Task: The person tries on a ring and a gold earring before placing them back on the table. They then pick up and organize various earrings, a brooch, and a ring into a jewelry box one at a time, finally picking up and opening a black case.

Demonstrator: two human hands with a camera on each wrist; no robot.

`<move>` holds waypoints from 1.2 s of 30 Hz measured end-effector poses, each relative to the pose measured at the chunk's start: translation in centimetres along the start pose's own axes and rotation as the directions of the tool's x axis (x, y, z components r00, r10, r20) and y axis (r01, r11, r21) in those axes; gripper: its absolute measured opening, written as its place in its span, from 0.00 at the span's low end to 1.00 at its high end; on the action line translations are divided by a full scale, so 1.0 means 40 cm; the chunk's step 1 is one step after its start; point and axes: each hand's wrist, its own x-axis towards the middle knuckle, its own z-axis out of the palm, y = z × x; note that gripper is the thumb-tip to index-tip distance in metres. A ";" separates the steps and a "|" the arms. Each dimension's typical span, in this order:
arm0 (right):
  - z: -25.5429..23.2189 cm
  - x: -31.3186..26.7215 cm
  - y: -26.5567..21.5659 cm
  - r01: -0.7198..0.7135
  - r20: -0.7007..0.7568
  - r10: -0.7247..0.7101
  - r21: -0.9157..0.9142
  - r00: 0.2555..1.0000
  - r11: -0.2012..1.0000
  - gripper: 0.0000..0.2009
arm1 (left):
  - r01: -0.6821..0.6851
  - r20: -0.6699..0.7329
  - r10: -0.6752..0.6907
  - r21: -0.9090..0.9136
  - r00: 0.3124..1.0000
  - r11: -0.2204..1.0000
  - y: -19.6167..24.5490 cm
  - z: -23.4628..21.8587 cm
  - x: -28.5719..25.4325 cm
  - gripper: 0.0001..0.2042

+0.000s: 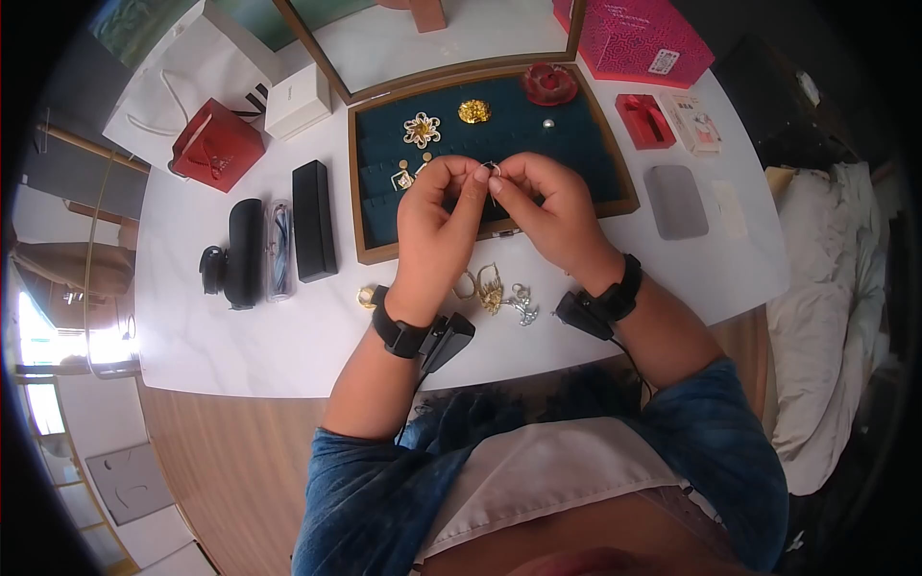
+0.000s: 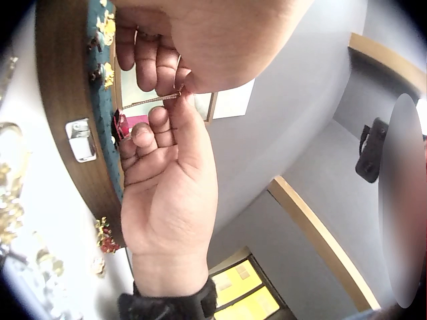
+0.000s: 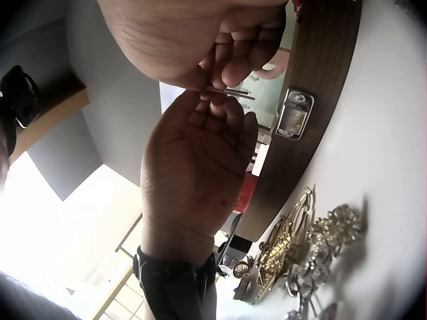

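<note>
Both hands meet over the front of an open jewelry box lined in dark teal. Thumb and fingers of my left hand pinch a thin chain, and those of my right hand pinch it close by, the fingertips nearly together. Short lengths of the chain show past the fingers; its ends are hidden. In the box lie a flower brooch, a gold ornament, a red flower ornament, a pearl and square earrings, partly behind the left hand.
Gold jewelry and a silver piece lie between the forearms. A black box, glasses case and red bag stand left. At right are a grey pad, red box and pink box.
</note>
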 end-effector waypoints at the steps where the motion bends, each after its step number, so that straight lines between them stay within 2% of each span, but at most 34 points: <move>1: 0.000 0.000 0.000 -0.003 0.001 0.003 0.000 1.000 1.000 0.06 | -0.001 0.000 0.001 0.002 1.000 1.000 0.000 0.000 0.000 0.06; 36: 0.002 -0.001 0.000 0.012 -0.008 -0.012 -0.012 1.000 1.000 0.06 | 0.015 0.007 -0.015 -0.028 1.000 0.999 0.003 0.002 -0.001 0.06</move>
